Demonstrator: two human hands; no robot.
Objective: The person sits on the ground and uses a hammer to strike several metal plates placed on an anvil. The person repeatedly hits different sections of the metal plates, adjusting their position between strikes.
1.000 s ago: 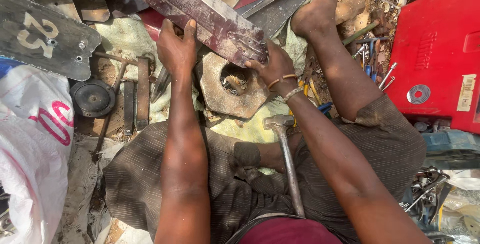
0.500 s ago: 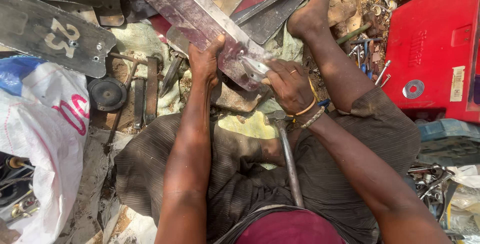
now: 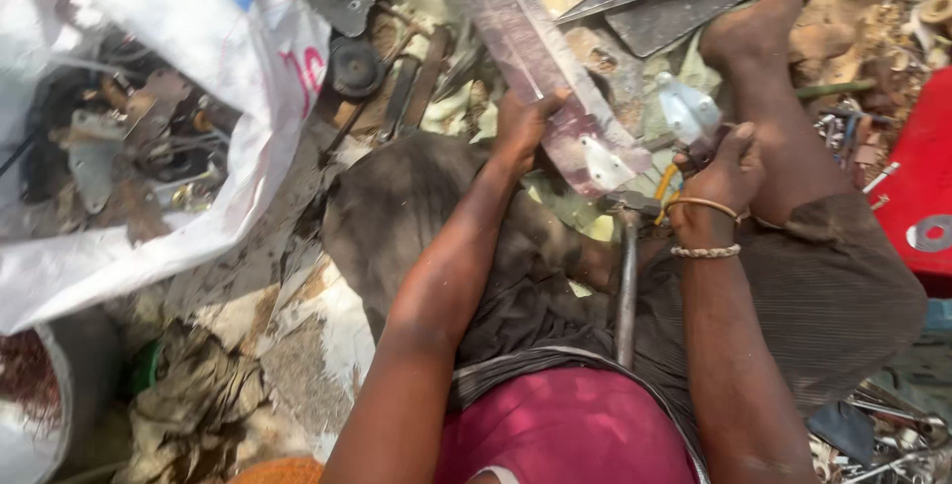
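The left hand (image 3: 521, 127) has its grip closed on the near end of a long flat metal bar (image 3: 540, 58), fingers wrapped over its left edge, just above a pale riveted bracket at the bar's tip. The bar runs from that hand up and to the left, out of the top of the view. To the right of the bar's near end, the right hand (image 3: 724, 172) is clamped around a small dark tool with a yellow handle; what the tool bites on is hidden, though a pale grey metal piece (image 3: 689, 112) sits just above the knuckles. A hammer (image 3: 627, 266) lies below the bar's tip, between the person's legs. Far left of the bar, a white sack (image 3: 228, 77) gapes open, full of scrap metal. Right of the bar, a bare foot (image 3: 754, 28) rests on flat sheets, and a red panel (image 3: 917, 186) stands at the right edge.
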